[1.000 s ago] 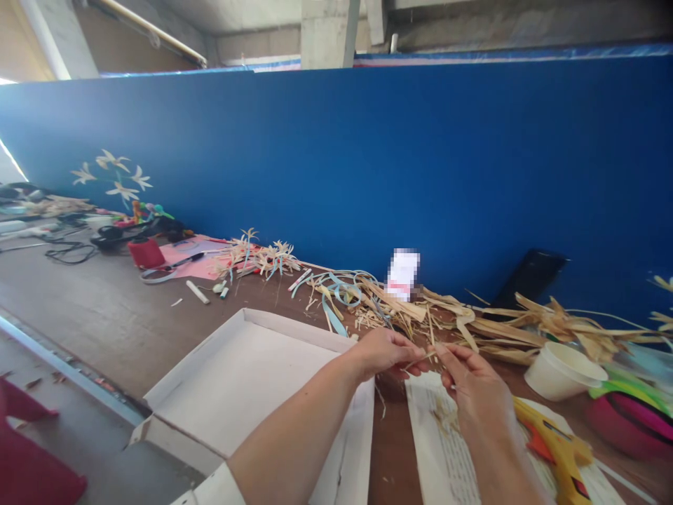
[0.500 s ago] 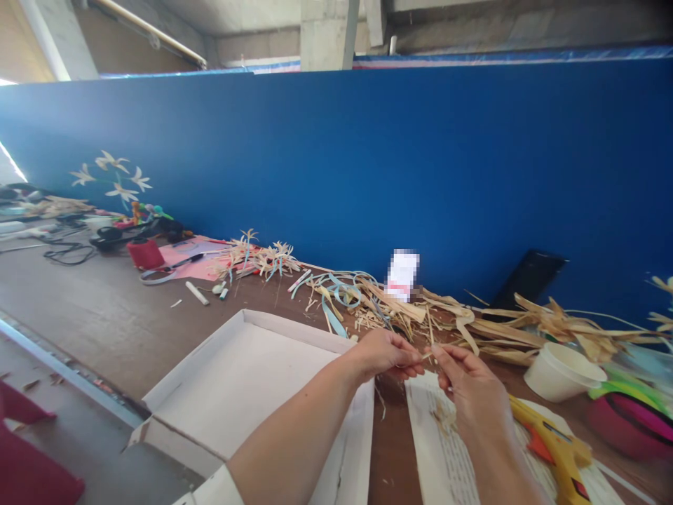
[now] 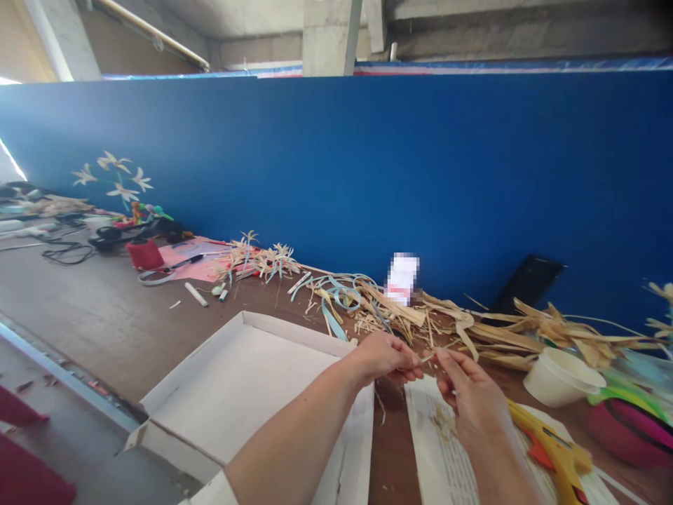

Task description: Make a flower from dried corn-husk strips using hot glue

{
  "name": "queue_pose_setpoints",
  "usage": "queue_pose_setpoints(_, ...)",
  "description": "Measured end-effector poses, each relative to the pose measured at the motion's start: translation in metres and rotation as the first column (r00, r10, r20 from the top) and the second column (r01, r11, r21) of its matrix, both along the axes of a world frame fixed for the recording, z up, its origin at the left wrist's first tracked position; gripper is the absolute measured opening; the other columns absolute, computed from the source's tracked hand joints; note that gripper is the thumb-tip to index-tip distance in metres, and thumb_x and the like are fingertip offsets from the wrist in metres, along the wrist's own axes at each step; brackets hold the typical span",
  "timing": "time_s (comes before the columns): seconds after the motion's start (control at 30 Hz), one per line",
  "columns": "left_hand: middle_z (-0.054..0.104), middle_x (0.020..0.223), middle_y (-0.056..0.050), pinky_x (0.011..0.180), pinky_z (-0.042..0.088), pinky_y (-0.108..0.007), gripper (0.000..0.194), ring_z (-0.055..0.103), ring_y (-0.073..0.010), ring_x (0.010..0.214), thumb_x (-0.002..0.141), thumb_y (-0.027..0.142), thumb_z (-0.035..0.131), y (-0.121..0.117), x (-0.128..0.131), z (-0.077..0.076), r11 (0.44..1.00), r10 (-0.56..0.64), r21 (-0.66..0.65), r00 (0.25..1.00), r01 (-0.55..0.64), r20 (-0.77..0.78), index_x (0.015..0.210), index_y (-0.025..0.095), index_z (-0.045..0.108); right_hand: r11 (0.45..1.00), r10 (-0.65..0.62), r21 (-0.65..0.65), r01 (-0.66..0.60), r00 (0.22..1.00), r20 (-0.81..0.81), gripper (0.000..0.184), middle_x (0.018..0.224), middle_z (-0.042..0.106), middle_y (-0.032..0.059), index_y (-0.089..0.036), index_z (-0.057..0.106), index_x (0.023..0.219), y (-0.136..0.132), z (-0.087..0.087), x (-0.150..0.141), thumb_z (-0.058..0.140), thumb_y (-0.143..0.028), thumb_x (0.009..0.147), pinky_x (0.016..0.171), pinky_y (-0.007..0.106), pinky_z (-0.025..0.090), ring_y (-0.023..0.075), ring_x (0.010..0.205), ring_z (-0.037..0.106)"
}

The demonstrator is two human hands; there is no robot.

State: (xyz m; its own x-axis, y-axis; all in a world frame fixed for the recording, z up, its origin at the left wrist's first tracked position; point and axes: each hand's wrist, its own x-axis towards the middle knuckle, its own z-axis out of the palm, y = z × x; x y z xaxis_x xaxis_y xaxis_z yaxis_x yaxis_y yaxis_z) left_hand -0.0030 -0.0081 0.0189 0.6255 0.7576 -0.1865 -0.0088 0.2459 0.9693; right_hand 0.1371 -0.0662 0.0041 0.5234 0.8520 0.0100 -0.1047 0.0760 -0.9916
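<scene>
Two hands, left (image 3: 386,358) and right (image 3: 467,386), pinch one small pale strip (image 3: 428,357) between them.

Your left hand (image 3: 386,359) has drawn its fingertips closer together around the thin pale strip (image 3: 429,357); a second ago, more of the strip showed slanting down across those fingers, and now you see just a short length of it between them and your right hand (image 3: 473,393). Your view has also tipped slightly, so the top edge of the blue panel (image 3: 315,175) and the white cup (image 3: 562,379) sit a little lower in it than before.
</scene>
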Motion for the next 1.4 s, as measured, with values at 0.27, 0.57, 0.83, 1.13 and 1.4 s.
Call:
queue_pose_setpoints(0.27,0.064,0.065,-0.002,0.062,0.046,-0.023,0.017,0.057,-0.0092,0.061,0.060,0.027,0.070,-0.001,0.001,0.002,1.000,0.014,-0.016,1.000,-0.014,-0.023,0.065,0.012,0.064,0.998,-0.038,-0.039,0.051,0.957,0.287,0.048,0.045,0.048,-0.0032,-0.016,0.068,0.092,0.000,-0.008,0.008,0.066,-0.055,0.064,0.039,0.021,0.026,0.0087,0.041,0.036)
queue_pose_setpoints(0.57,0.064,0.064,-0.002,0.061,0.046,-0.024,0.023,0.056,-0.0091,0.059,0.057,0.030,0.072,0.001,0.000,-0.001,1.000,-0.003,-0.017,1.000,0.003,-0.004,0.065,0.011,0.064,0.995,-0.094,0.009,0.099,0.920,0.381,0.045,0.050,0.054,-0.0010,-0.016,0.068,0.091,-0.002,0.003,0.003,0.069,-0.051,0.063,0.040,0.024,0.031,0.0117,0.043,0.044)
queue_pose_setpoints(0.83,0.064,0.064,-0.002,0.061,0.045,-0.023,0.012,0.055,-0.0091,0.059,0.061,0.023,0.068,-0.001,0.000,0.003,1.000,0.009,-0.022,0.999,-0.010,-0.037,0.064,0.012,0.064,0.997,-0.067,-0.026,0.077,0.958,0.278,0.040,0.046,0.049,-0.0029,-0.018,0.069,0.093,-0.001,-0.002,0.004,0.068,-0.048,0.066,0.040,0.021,0.027,0.0099,0.045,0.040)
queue_pose_setpoints(1.13,0.064,0.064,-0.002,0.059,0.044,-0.022,0.014,0.055,-0.0085,0.059,0.059,0.024,0.068,-0.001,-0.002,0.007,0.999,0.009,-0.031,1.000,-0.010,-0.029,0.063,0.012,0.064,0.996,0.067,0.060,-0.059,0.987,-0.148,0.031,0.092,0.065,0.0071,-0.016,0.069,0.083,0.000,0.004,0.002,0.075,-0.033,0.058,0.034,0.016,0.021,0.0043,0.047,0.037)
queue_pose_setpoints(1.4,0.065,0.066,-0.003,0.057,0.044,-0.021,0.013,0.055,-0.0090,0.059,0.059,0.024,0.067,-0.002,-0.003,0.006,1.000,-0.005,0.003,0.999,0.005,-0.031,0.063,0.011,0.064,0.985,0.173,0.026,-0.173,0.939,-0.298,0.023,0.087,0.061,0.0032,-0.017,0.069,0.074,-0.002,0.007,0.006,0.077,-0.030,0.058,0.033,0.012,0.022,0.0017,0.047,0.033)
